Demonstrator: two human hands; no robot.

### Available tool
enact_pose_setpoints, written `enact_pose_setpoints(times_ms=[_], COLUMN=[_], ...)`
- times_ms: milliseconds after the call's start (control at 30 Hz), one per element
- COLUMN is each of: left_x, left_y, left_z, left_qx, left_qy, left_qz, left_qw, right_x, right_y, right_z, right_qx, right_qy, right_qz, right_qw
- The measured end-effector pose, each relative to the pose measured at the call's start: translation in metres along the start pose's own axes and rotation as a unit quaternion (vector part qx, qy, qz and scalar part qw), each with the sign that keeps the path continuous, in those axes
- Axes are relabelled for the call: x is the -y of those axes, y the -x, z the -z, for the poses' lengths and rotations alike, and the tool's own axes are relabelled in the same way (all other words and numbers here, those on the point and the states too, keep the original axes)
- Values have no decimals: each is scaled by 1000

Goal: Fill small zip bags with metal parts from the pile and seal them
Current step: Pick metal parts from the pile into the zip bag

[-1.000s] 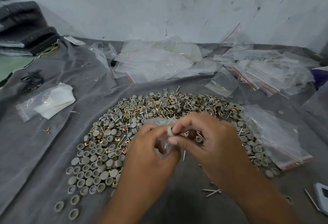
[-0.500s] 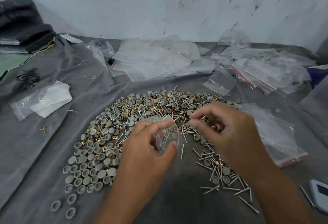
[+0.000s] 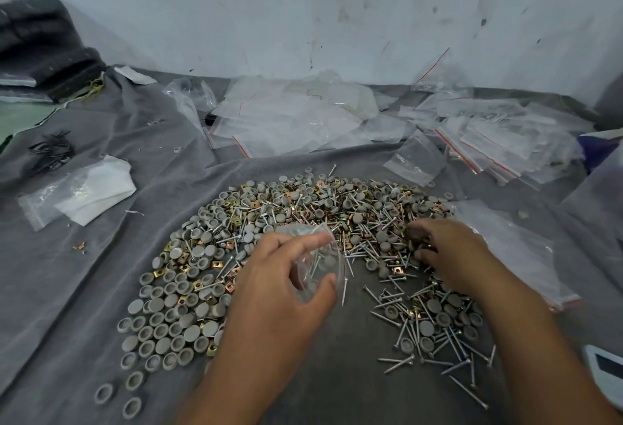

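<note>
head view: left hand (image 3: 286, 289) pinches an open bag (image 3: 320, 256) holding screws and a cap; right hand (image 3: 451, 249), fingers curled, picks at the pile (image 3: 303, 215).

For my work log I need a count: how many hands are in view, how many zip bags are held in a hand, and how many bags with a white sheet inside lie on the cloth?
Hands: 2, left hand and right hand
Held: 1 zip bag, in the left hand
On the cloth: 1 bag with a white sheet
Total: 4

Makeshift packing workshop — hardware pile (image 3: 303, 239), zip bags (image 3: 290, 118)
</note>
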State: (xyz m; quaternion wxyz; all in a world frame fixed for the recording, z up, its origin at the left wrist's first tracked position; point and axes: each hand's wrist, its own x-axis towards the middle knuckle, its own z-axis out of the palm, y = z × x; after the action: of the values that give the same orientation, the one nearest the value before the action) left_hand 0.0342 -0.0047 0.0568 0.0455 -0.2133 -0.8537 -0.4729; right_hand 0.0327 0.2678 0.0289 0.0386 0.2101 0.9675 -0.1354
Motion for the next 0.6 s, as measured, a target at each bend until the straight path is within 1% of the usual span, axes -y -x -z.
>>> enact_pose_setpoints(times_ms=[100, 200, 333, 467, 533, 600], left_x=[0, -2, -3, -3, -4, -3], left_y=[0, 0, 1, 1, 1, 1], left_z=[-1, -2, -2, -2, -2, -3], left_qx=[-1, 7, 17, 22, 24, 20], left_qy=[-6, -13, -18, -20, -21, -21], left_qz=[-8, -9, -5, -7, -6, -9], left_qw=[1000, 1000, 1000, 1000, 999, 1000], right_x=[-3, -7, -10, -7, 4, 25], right_y=[2, 3, 9, 18, 27, 43], right_z=[-5, -6, 2, 10, 17, 25], right_qx=[-5, -34, -109, -119, -102, -70], right_qy=[-97, -150, -186, -241, -302, -393], right_qz=[-17, -29, -34, -40, -11, 76], right_qw=[995, 988, 976, 962, 948, 914])
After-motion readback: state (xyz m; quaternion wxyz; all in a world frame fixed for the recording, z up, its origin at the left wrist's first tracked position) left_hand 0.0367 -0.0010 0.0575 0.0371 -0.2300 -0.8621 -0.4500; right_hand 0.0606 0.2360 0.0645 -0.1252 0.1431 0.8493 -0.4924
